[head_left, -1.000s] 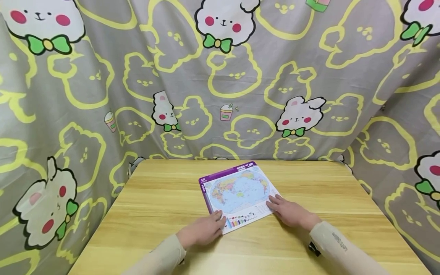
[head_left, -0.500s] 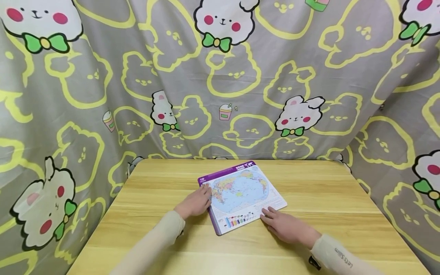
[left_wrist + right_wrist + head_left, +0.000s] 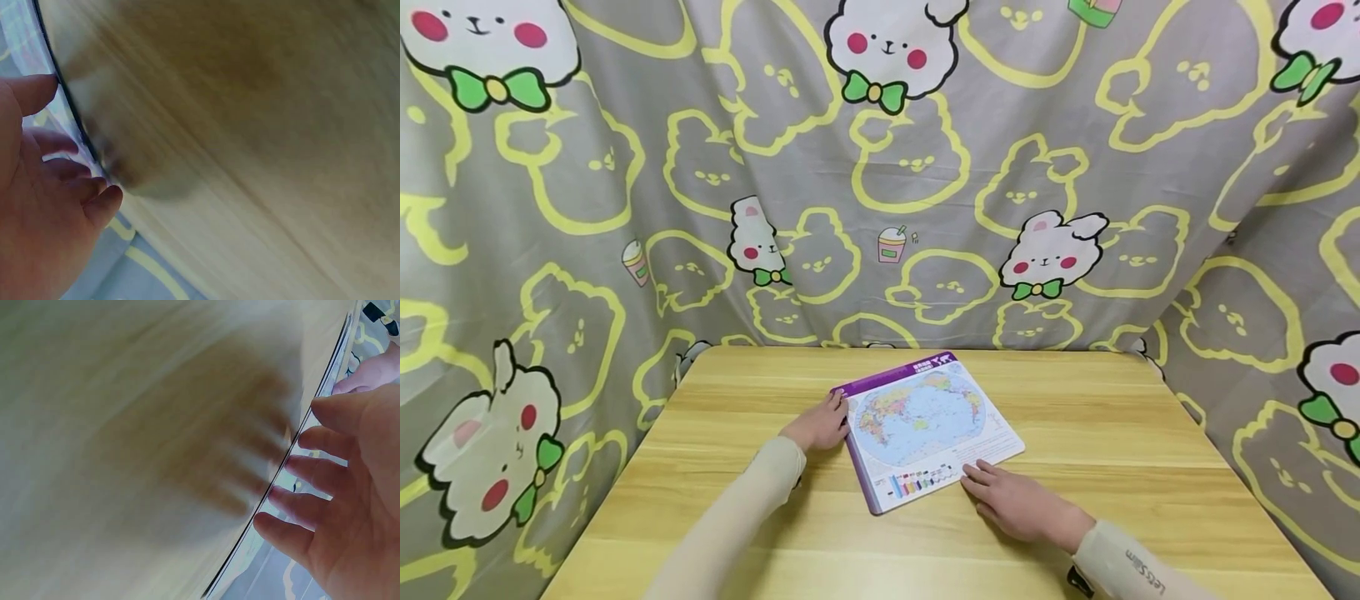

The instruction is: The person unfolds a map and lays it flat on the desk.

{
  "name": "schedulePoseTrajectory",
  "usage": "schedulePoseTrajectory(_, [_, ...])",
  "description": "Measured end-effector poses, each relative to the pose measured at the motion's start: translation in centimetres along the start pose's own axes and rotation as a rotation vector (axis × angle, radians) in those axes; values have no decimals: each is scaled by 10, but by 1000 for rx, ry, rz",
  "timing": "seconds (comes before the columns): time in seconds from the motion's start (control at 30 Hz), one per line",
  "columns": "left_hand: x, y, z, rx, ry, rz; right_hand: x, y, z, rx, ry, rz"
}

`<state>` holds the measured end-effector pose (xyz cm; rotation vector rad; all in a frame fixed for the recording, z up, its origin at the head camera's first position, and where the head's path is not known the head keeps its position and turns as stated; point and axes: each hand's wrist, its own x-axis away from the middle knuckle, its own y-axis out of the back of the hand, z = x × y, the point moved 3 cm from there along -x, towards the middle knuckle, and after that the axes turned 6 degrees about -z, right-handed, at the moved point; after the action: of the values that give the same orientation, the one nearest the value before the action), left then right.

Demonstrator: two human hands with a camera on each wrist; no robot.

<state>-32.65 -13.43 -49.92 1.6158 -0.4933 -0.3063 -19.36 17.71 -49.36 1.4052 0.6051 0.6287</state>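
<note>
A flat rectangular world map board [image 3: 922, 429] with a purple top border lies on the wooden table, turned at a slant. My left hand [image 3: 822, 422] is at its left side near the upper left corner, fingertips against the edge. In the left wrist view, the thumb and loosely bent fingers of the left hand [image 3: 53, 181] meet the board's dark edge. Along the near edge, right of the middle, rests my right hand [image 3: 1018, 500]. The right wrist view has the right hand [image 3: 344, 481] with spread fingertips in a row at that edge.
The wooden table [image 3: 715, 517] extends around the board on all sides. A grey curtain [image 3: 865, 167] with cartoon bears and rabbits hangs behind the table and along both sides.
My left hand has moved from the lower left corner up the left side to near the upper left corner. My right hand has slid leftward and nearer along the edge. The board has barely moved.
</note>
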Motion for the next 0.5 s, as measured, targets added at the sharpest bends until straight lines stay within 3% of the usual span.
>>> schedulePoseTrajectory(0.17, [2, -1, 0, -18, 2, 36, 0, 2, 0, -16, -17, -7])
schedulePoseTrajectory(0.5, [7, -4, -3, -57, -54, 15, 1, -3, -8, -48, -50, -25])
